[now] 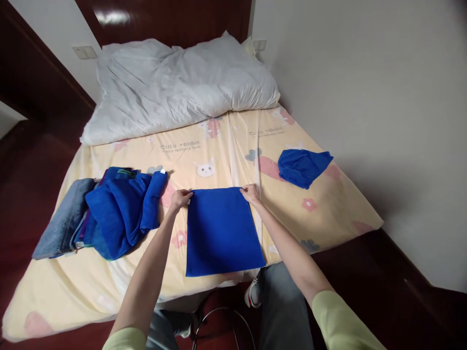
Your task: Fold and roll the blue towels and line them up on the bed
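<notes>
Cloth point(224, 233): a blue cloth, roughly square, is laid flat near the front edge of the bed sheet point(215, 150), between both forearms; its surface is largely smooth.
Left hand point(181, 198): thumb and fingers are clamped on the far left corner; a small white tag point(188, 201) is seen just beneath.
Right hand point(250, 193): the far right corner is pinched between thumb and fingers; the far edge is held nearly straight.
Pile point(113, 209): folded and bunched textiles are stacked to the left, well apart from the cloth; a blue roll point(153, 199) is set against the right side.
Loose piece point(303, 166): a crumpled blue fabric is left on the sheet to the right, apart from the hands.
Slip risk: a skewed edge could be caused if one corner were released before the other.
Edge risk: the near edge is judged liable to be drawn over the bed's side by a pull toward the body.
Crease risk: wrinkles could be pressed in by the sheet's own ridges, noted near the right hand.
Pile risk: the roll could be knocked loose by the left forearm if swung outward.
</notes>
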A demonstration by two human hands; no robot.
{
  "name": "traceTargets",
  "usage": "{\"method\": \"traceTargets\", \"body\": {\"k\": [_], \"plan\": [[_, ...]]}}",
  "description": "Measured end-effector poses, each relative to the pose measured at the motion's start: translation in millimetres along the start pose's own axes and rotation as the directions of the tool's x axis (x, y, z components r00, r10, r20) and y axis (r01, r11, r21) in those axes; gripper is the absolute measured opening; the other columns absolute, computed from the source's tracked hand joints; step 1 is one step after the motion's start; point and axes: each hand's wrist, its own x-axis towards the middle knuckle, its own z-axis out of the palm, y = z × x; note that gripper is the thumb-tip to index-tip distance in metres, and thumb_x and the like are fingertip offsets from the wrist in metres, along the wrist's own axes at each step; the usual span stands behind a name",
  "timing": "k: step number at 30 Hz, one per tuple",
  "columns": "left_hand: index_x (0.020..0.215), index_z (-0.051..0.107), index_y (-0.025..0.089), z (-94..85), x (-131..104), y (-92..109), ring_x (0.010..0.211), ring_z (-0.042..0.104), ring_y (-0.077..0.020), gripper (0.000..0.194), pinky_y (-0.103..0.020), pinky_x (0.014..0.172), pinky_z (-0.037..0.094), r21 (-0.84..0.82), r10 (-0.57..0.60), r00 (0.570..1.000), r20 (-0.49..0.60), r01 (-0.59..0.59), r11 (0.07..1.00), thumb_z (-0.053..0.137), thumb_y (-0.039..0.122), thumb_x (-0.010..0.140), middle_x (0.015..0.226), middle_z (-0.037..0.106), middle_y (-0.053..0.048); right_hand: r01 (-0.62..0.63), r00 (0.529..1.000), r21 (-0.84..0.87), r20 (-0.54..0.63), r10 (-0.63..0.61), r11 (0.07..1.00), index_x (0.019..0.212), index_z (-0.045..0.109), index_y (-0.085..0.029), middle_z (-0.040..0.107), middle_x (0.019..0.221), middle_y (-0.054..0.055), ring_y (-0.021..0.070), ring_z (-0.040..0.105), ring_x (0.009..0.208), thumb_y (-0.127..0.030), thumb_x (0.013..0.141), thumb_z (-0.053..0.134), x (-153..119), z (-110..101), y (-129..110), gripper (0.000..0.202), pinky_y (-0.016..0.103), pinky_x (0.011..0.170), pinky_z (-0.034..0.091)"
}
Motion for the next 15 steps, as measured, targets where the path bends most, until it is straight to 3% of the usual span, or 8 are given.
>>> {"method": "traceTargets", "body": {"k": [4, 6, 11, 15], "plan": [[0.078, 0.075, 0.02, 0.9, 18.7, 12.5, 0.076, 0.068, -0.0236, 0.02, -0.028, 0.065, 0.048, 0.226, 0.16, 0.975, 0.152, -0.192, 0.955, 0.073, 0.034, 0.064, 0.074, 0.074, -0.005, -0.003, 0.999, -0.004, 0.05, 0.003, 1.0, 0.057, 0.069, -0.021, 0.071, 0.065, 0.001, 0.0217, 0.07, 0.077, -0.023, 0.067, 0.074, 11.8, 1.2, -0.3, 0.011, 0.026, 0.072, 0.051], [0.076, 0.074, 0.021, 1.5, 25.3, 17.3, 0.076, 0.068, -0.0226, 0.015, -0.027, 0.065, 0.048, 0.304, 0.183, 0.959, 0.217, -0.245, 0.921, 0.074, 0.029, 0.063, 0.074, 0.073, -0.004, -0.024, 0.997, 0.007, 0.075, 0.023, 1.0, 0.059, 0.071, -0.02, 0.071, 0.064, 0.001, 0.0223, 0.07, 0.074, -0.025, 0.065, 0.077, 16.2, 0.0, 0.9, 0.01, 0.027, 0.068, 0.051], [0.074, 0.072, 0.019, -1.5, 33.6, 20.7, 0.069, 0.066, -0.0199, 0.021, -0.025, 0.059, 0.047, 0.33, 0.121, 0.962, 0.245, -0.2, 0.922, 0.08, 0.023, 0.055, 0.074, 0.072, -0.003, -0.043, 0.994, 0.055, 0.106, 0.037, 0.998, 0.065, 0.074, -0.018, 0.072, 0.065, 0.002, 0.0216, 0.071, 0.071, -0.026, 0.06, 0.081, 21.4, -5.4, 8.6, 0.012, 0.026, 0.063, 0.053], [0.082, 0.073, 0.018, -10.0, 32.9, 17.2, 0.069, 0.066, -0.019, 0.022, -0.025, 0.06, 0.049, 0.332, 0.098, 0.971, 0.218, -0.168, 0.928, 0.079, 0.025, 0.061, 0.078, 0.073, -0.004, -0.027, 0.997, 0.167, 0.078, 0.014, 0.986, 0.07, 0.074, -0.017, 0.075, 0.071, 0.004, 0.0212, 0.072, 0.073, -0.025, 0.059, 0.082, 23.9, -6.9, 15.4, 0.016, 0.027, 0.067, 0.056]]}}
